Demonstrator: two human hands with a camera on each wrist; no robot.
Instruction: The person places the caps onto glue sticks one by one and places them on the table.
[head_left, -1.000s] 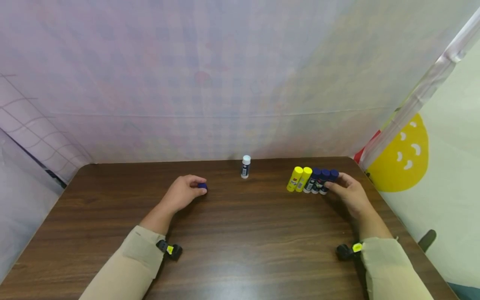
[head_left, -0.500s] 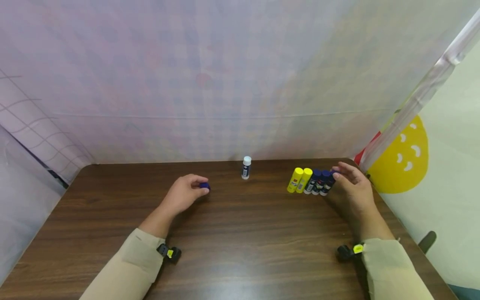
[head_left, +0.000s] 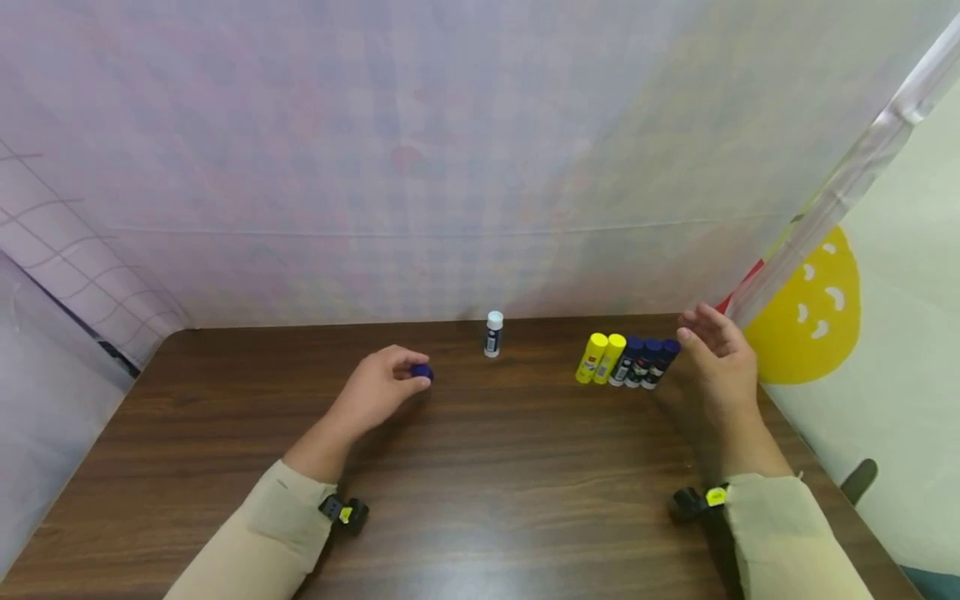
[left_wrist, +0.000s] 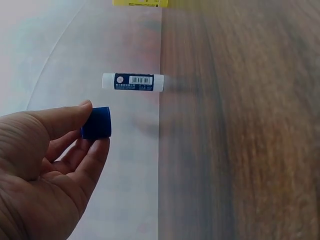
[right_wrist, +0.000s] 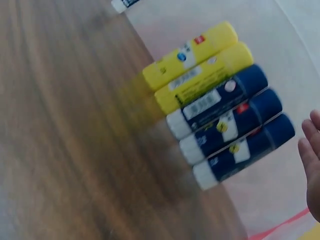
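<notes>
Between the thumb and fingers of my left hand [head_left: 378, 385] is a dark blue cap [left_wrist: 97, 123], pinched and held over the table. A glue stick with its cap off [head_left: 492, 335], white at the top and dark blue in the body, stands upright near the back edge, to the right of that hand. My right hand [head_left: 722, 360] is just right of a row of upright glue sticks, fingers loosely bent and touching nothing. In that row are two yellow glue sticks [right_wrist: 192, 55] and three dark blue glue sticks [right_wrist: 232, 125], side by side.
A brown wood-grain table [head_left: 480, 483] carries everything. Behind it hangs a pale patterned curtain [head_left: 375, 167], and another pale sheet with a yellow shape [head_left: 813, 308] hangs at the right.
My right hand has let go of the rightmost blue glue stick and drawn away to the right. With the cap in its fingers, my left hand has shifted slightly right.
</notes>
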